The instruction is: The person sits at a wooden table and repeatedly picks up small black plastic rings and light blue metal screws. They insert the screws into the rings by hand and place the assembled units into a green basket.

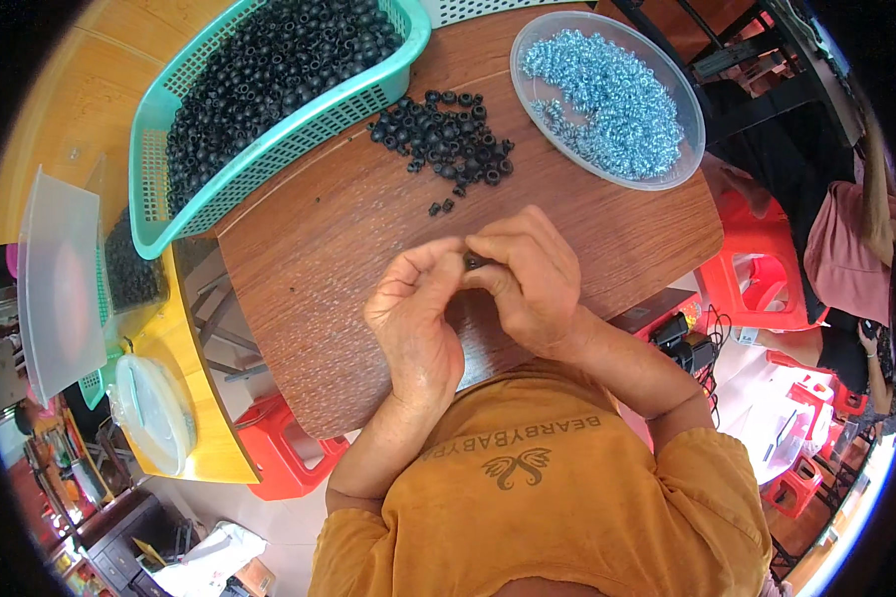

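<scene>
Over the near half of the brown wooden table [299, 298], my two hands meet at the fingertips. The right hand [533, 274] pinches a small dark ring-like piece [475, 261] between thumb and forefinger. My left hand [418, 313] is closed too, thumb and forefinger pressed together against that piece; whatever else it holds is hidden. Just beyond the hands lies a loose pile of small black hollow pieces [453, 139]. To the far right, a shallow clear round tray [520, 85] carries many tiny shiny light-blue pieces [617, 99].
A teal plastic basket [269, 149] full of black pieces stands at the far left. Left of the table are a yellow wooden surface [204, 398], a translucent sheet [65, 289] and a round clear container [154, 413]. Red stools [279, 453] flank the table; a person in pink [846, 249] is at right.
</scene>
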`<state>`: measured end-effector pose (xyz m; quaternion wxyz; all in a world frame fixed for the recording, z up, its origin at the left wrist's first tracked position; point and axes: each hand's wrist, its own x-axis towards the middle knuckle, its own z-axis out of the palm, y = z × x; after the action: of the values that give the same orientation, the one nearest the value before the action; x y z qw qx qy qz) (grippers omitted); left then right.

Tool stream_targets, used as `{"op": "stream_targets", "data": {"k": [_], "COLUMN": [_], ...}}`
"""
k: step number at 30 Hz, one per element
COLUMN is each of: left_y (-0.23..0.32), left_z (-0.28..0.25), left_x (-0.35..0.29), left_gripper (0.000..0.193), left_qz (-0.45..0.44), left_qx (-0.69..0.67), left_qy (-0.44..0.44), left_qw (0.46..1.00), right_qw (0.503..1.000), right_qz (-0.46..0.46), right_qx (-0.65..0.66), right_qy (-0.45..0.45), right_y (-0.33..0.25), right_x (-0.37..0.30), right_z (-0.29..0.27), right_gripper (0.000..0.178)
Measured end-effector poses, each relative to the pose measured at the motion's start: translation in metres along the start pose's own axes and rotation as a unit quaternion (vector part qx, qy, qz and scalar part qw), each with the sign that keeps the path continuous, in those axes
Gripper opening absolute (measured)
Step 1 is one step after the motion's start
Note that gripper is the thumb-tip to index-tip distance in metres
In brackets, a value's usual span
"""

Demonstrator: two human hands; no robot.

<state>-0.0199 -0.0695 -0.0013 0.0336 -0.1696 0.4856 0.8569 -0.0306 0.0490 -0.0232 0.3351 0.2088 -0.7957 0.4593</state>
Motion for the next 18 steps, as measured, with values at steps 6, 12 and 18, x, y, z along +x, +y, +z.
{"op": "stream_targets", "data": {"k": [6, 12, 18], "left_y": [0.002, -0.006, 0.007], "left_z": [-0.003, -0.008, -0.027], "left_x": [-0.003, -0.012, 0.015], "left_gripper": [0.026, 0.026, 0.024], "left_qz": [0.016, -0.007, 0.09], "left_qx": [0.024, 0.057, 0.249], "left_qy": [-0.061, -0.082, -0.091], "left_qw": [0.998, 0.995, 0.96], "right_qw": [0.999, 0.996, 0.993], "right_qz": [0.008, 0.028, 0.071], "right_qx": [0.004, -0.004, -0.053], "right_qy": [-0.031, -0.081, -0.079], "right_y": [-0.001, 0.004, 0.013], "right_x": [-0.002, -0.018, 0.031], "right_z": [-0.003, -0.012, -0.047], "right_gripper": [0.031, 0.031, 0.023]}}
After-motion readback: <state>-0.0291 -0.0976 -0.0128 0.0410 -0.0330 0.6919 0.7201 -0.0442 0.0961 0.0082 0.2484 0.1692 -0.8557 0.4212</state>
